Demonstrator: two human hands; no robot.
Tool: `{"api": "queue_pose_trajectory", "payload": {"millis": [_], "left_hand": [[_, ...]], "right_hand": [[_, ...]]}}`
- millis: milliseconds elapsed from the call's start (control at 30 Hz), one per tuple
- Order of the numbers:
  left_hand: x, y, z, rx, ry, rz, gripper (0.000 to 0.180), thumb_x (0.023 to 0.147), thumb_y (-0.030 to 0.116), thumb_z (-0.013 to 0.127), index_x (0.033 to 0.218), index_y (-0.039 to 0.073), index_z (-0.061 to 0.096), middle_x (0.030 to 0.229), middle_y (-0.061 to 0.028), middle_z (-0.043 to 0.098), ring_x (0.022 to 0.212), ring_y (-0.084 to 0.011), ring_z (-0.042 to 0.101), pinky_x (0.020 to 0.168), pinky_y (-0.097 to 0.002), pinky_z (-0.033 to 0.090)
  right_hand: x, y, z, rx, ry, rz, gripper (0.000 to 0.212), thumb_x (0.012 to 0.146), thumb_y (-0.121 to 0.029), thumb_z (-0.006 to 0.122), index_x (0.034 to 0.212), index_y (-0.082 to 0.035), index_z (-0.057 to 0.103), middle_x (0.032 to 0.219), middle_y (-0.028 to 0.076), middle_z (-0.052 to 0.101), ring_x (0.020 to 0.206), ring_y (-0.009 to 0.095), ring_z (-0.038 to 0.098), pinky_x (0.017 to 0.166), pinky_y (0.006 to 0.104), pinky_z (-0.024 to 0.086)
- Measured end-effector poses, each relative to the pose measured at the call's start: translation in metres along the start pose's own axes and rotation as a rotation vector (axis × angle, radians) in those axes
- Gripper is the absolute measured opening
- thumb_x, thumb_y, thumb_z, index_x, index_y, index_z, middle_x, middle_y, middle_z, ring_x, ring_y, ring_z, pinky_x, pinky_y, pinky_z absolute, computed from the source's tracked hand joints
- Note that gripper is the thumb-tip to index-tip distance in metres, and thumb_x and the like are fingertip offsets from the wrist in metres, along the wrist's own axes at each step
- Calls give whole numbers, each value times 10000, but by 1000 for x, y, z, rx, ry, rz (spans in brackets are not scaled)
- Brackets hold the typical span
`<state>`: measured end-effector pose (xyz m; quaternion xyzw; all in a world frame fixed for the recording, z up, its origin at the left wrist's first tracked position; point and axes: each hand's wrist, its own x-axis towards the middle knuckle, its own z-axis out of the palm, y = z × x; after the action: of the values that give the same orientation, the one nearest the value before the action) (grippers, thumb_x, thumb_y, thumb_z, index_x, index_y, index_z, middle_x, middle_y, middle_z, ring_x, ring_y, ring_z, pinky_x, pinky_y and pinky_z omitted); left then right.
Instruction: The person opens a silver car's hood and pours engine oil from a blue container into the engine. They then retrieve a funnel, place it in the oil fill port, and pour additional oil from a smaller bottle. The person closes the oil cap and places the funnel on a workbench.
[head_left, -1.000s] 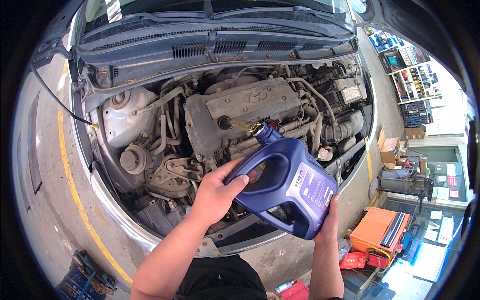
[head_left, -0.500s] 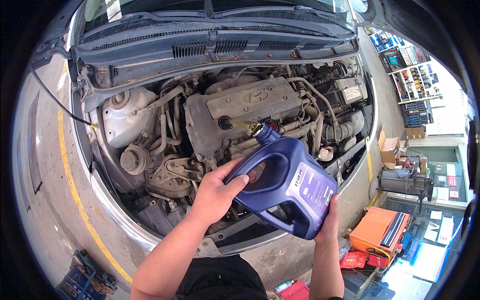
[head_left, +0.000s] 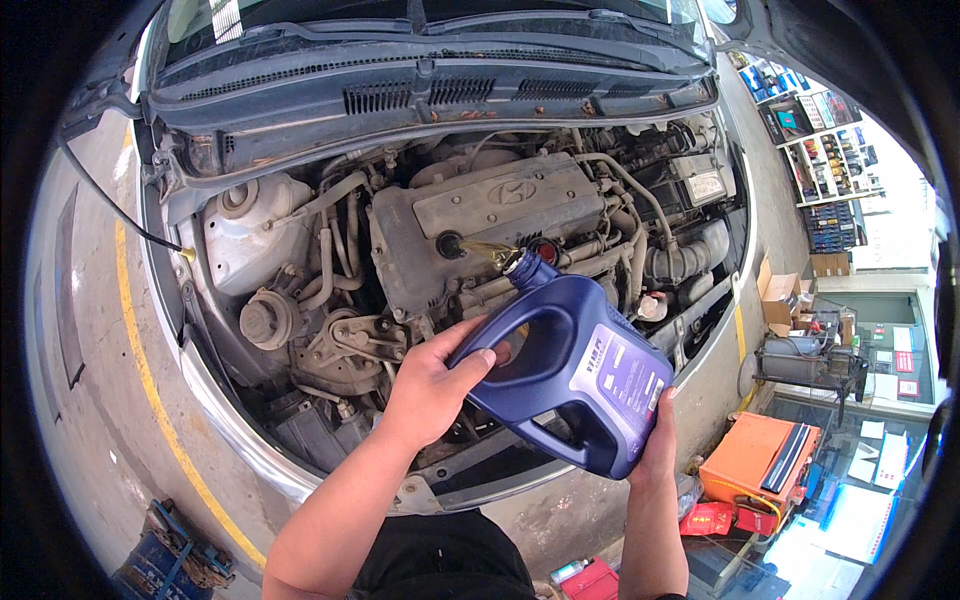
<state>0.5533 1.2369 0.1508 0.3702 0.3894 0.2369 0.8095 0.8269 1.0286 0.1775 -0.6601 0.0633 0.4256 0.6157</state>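
Observation:
A dark blue engine oil jug (head_left: 590,370) is tipped over the open engine bay, its mouth toward the engine. My left hand (head_left: 445,375) is wrapped round the jug's handle. Its base rests in my right hand (head_left: 658,435), whose fingers are partly hidden behind it. From the jug's neck, a stream of golden oil (head_left: 488,253) runs left into the filler hole (head_left: 450,245) in the grey engine cover (head_left: 510,200). A dark red round cap (head_left: 543,250) lies just behind the jug's mouth.
The raised hood is propped by a rod (head_left: 120,205) at the left. Hoses and a battery (head_left: 697,185) surround the engine. To the right stand an orange box (head_left: 755,455), cardboard boxes (head_left: 780,298) and stocked shelves (head_left: 825,165). A blue metal object (head_left: 165,565) sits at lower left.
Almost nothing differs. The oil keeps flowing from the jug into the filler hole, and both hands stay in place.

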Motion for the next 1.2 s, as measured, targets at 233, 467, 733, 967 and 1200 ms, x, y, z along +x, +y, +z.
{"api": "queue_pose_trajectory", "payload": {"millis": [233, 467, 733, 967, 1200], "left_hand": [[1, -1, -2, 13, -4, 19, 506, 1106, 92, 659, 1585, -58, 595, 1286, -136, 807, 1196, -202, 758, 1091, -358, 586], [1, -4, -3, 17, 7, 18, 484, 1106, 110, 667, 1564, -41, 621, 1262, -112, 815, 1171, -175, 754, 1072, -336, 580], [2, -7, -4, 15, 13, 15, 487, 1105, 112, 669, 1564, -43, 620, 1259, -117, 817, 1167, -177, 754, 1074, -337, 577], [1, -6, -4, 18, 16, 22, 480, 1102, 111, 671, 1554, -46, 629, 1247, -116, 820, 1163, -176, 756, 1074, -337, 577], [1, -5, -4, 35, 25, -3, 494, 1106, 105, 670, 1565, -65, 610, 1263, -133, 818, 1176, -196, 763, 1085, -352, 583]], "right_hand": [[2, 2, -2, 11, -30, 3, 721, 1182, -622, 486, 1554, -16, 602, 1479, 168, 723, 1312, 296, 729, 1167, 446, 551], [2, 2, -2, 1, -26, 22, 736, 1178, -633, 485, 1563, -16, 598, 1481, 168, 723, 1315, 298, 729, 1168, 445, 550], [2, 3, -4, 1, -39, 27, 742, 1178, -632, 488, 1568, -9, 589, 1474, 170, 728, 1295, 294, 742, 1151, 441, 566], [0, 2, -2, -7, -36, 32, 734, 1179, -627, 490, 1556, -7, 600, 1463, 173, 735, 1281, 289, 749, 1144, 438, 572], [-2, -1, 1, -35, -9, 38, 757, 1166, -649, 506, 1542, 0, 610, 1441, 175, 748, 1265, 284, 758, 1137, 434, 575]]}}
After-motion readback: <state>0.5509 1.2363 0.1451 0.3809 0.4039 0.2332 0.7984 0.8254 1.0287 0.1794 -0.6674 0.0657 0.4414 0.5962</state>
